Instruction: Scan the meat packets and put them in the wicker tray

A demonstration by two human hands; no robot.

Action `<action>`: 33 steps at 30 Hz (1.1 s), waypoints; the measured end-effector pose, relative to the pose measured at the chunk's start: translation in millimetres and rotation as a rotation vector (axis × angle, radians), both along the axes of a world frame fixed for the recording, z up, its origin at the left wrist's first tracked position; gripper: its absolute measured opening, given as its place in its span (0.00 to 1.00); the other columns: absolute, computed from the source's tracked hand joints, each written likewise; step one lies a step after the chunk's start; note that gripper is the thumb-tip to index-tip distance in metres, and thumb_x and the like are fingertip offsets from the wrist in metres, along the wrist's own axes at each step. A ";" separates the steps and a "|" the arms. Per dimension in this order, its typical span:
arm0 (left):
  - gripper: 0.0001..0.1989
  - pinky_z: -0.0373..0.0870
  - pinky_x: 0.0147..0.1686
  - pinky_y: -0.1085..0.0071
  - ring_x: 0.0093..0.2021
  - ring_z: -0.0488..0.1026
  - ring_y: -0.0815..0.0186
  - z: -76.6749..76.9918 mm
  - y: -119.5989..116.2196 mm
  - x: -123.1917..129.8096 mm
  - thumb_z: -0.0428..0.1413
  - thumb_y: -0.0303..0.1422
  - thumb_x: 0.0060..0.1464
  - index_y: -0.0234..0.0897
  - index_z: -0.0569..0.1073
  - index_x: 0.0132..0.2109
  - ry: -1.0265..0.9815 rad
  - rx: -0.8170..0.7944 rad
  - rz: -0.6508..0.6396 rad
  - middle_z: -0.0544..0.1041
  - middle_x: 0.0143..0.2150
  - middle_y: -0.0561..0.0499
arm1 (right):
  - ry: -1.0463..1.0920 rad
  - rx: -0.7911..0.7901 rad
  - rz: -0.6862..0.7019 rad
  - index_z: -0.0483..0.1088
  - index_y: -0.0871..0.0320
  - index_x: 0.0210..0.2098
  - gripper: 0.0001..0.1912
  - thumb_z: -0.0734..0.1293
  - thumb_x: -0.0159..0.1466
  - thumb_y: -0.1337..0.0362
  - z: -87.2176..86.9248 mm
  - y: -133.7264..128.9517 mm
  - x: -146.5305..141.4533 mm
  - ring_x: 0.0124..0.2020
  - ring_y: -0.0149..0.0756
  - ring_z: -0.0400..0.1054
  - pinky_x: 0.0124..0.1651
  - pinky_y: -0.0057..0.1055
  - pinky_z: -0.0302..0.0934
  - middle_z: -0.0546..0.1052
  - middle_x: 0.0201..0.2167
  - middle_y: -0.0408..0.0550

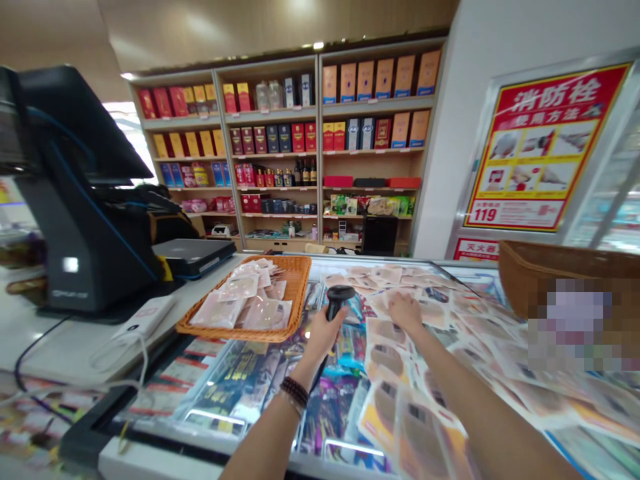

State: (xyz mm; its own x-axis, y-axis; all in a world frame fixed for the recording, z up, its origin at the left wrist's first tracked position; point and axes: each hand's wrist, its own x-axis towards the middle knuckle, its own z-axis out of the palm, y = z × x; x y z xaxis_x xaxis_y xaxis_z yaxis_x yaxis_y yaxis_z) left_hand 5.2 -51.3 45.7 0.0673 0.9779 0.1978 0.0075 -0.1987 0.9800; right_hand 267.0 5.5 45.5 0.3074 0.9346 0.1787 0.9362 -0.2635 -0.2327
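Observation:
My left hand (326, 328), with a dark beaded bracelet on its wrist, is wrapped round the handle of a black handheld scanner (341, 292). Farther right, my right hand (404, 311) rests on flat, clear-wrapped packets (387, 357) spread over the glass-topped counter; its fingers are bent down and partly blurred, so whether they grip a packet cannot be made out. An orange wicker basket (300, 283) with similar white packets (240, 287) lies left of the scanner. Colourful pouches (327, 407) show below my hands.
A black register terminal (85, 233) and a flat scale (193, 255) stand at the left, near a white device (145, 319) with cables. A brown basket (520, 267) is at the right. Shelves (320, 153) of boxes and bottles line the back.

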 end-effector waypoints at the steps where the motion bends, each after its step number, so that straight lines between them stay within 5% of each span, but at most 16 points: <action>1: 0.33 0.57 0.17 0.73 0.15 0.63 0.71 -1.3 0.8 0.1 0.67 0.66 0.49 0.42 0.68 0.32 -0.002 -0.003 0.001 0.69 0.20 0.58 | 0.039 0.003 0.004 0.69 0.65 0.74 0.32 0.63 0.72 0.65 2.3 1.4 -2.1 0.69 0.62 0.72 0.70 0.53 0.64 0.76 0.68 0.73; 5: 0.32 0.55 0.17 0.73 0.15 0.62 0.71 -6.1 3.2 0.7 0.66 0.66 0.50 0.42 0.68 0.34 -0.031 0.003 0.044 0.67 0.20 0.59 | 0.145 0.049 0.041 0.74 0.59 0.69 0.30 0.69 0.68 0.69 7.5 12.3 -2.0 0.64 0.55 0.78 0.63 0.43 0.70 0.82 0.63 0.63; 10: 0.31 0.57 0.18 0.72 0.16 0.63 0.70 -8.3 6.1 -1.7 0.66 0.65 0.52 0.42 0.69 0.34 -0.039 -0.001 0.027 0.68 0.21 0.58 | 0.158 0.102 -0.072 0.82 0.60 0.52 0.30 0.85 0.49 0.64 11.7 35.2 13.4 0.62 0.69 0.78 0.57 0.51 0.74 0.84 0.56 0.70; 13: 0.30 0.57 0.18 0.72 0.16 0.63 0.70 -6.6 6.8 -2.3 0.67 0.62 0.53 0.42 0.69 0.34 -0.025 -0.007 0.024 0.68 0.20 0.58 | 0.296 0.196 -0.074 0.82 0.57 0.44 0.30 0.86 0.40 0.67 9.1 43.3 14.3 0.55 0.66 0.81 0.51 0.48 0.75 0.87 0.46 0.64; 21: 0.26 0.57 0.18 0.72 0.15 0.64 0.69 1.0 4.2 -4.4 0.68 0.57 0.55 0.42 0.69 0.36 -0.023 -0.026 -0.006 0.68 0.20 0.59 | 1.025 0.467 0.084 0.80 0.53 0.27 0.08 0.79 0.50 0.59 -20.9 35.7 -36.2 0.33 0.50 0.83 0.38 0.38 0.75 0.84 0.24 0.47; 28: 0.26 0.56 0.18 0.73 0.15 0.63 0.70 3.5 0.4 -3.0 0.68 0.58 0.56 0.41 0.70 0.36 0.011 -0.031 -0.020 0.67 0.18 0.60 | 1.468 0.688 0.133 0.78 0.54 0.28 0.18 0.84 0.46 0.52 -22.2 32.2 -55.3 0.29 0.42 0.81 0.39 0.38 0.81 0.84 0.27 0.45; 33: 0.27 0.55 0.18 0.73 0.15 0.62 0.70 7.7 -7.8 -5.0 0.67 0.59 0.56 0.42 0.69 0.36 0.060 -0.012 -0.092 0.65 0.17 0.61 | 1.507 0.775 0.186 0.77 0.54 0.30 0.25 0.86 0.44 0.48 -23.9 30.4 -54.9 0.29 0.41 0.80 0.38 0.39 0.83 0.81 0.24 0.41</action>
